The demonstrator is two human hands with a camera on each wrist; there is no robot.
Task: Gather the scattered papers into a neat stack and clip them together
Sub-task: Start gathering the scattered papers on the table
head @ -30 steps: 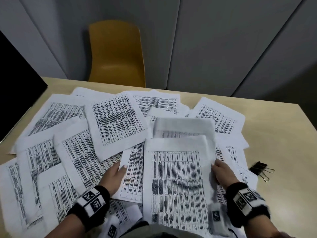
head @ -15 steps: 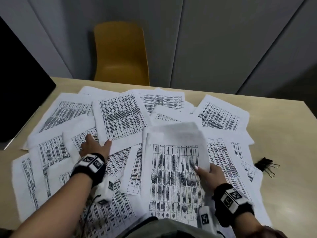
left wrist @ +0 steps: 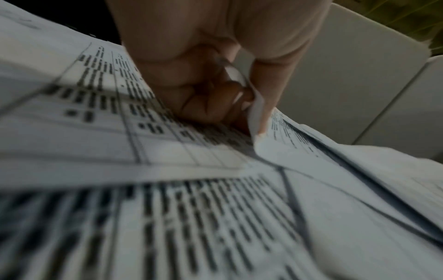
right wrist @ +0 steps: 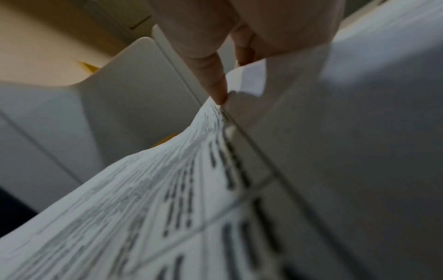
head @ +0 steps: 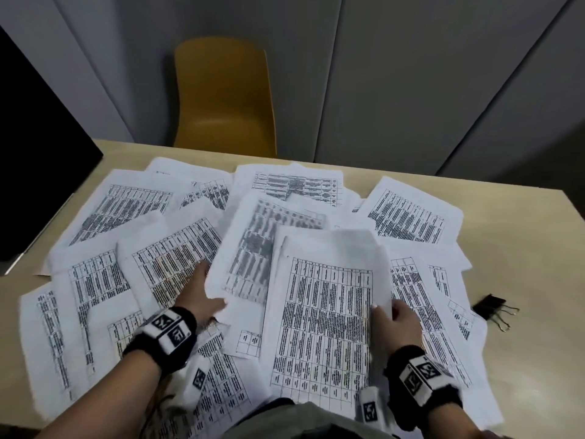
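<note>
Printed table sheets lie scattered over the beige table. A small stack of sheets sits in front of me; my right hand pinches its right edge, thumb on top, also visible in the right wrist view. My left hand holds the left edge of one blurred sheet, lifted beside the stack. In the left wrist view my curled fingers pinch that paper's edge. A black binder clip lies on the table right of the papers.
A yellow chair stands behind the table's far edge. A black screen sits at the far left. Bare table shows at the right, around the clip.
My left hand has taken hold of a sheet at the left-middle and pulled it toward the stack. The right hand stays on the stack's right edge.
</note>
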